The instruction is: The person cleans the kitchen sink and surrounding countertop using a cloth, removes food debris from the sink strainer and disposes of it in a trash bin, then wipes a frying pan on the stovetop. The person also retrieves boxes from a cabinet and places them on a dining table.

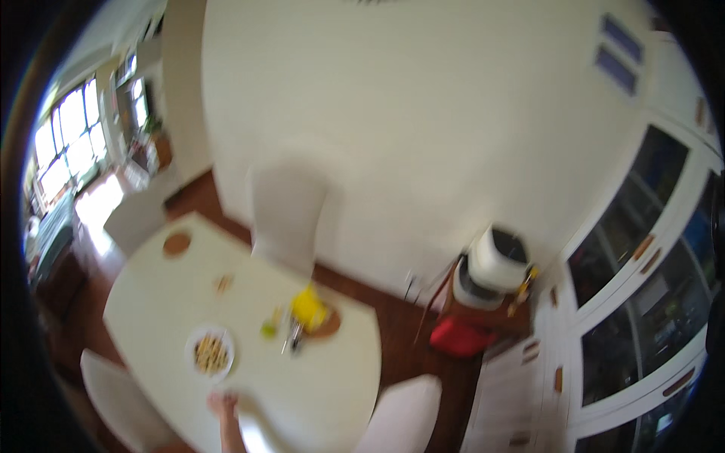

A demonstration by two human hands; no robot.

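Note:
My left hand [224,401] is over the white oval table [306,390], its forearm rising from the bottom edge. Just beyond the fingertips stands a white plate [190,362] of pale and brown food pieces [210,355], possibly pasta. Blur hides how the fingers are set and whether they hold anything. A bright white shape [254,435] that I cannot identify shows beside the forearm. My right hand is out of view.
A yellow item [308,308] sits on a round brown mat [334,325], near dark metallic utensils [295,335] and a green item [268,329]. Another brown mat [177,244] is at the far end. White chairs [402,413] surround the table. A white appliance [498,263] stands by glass-fronted cabinets [614,260].

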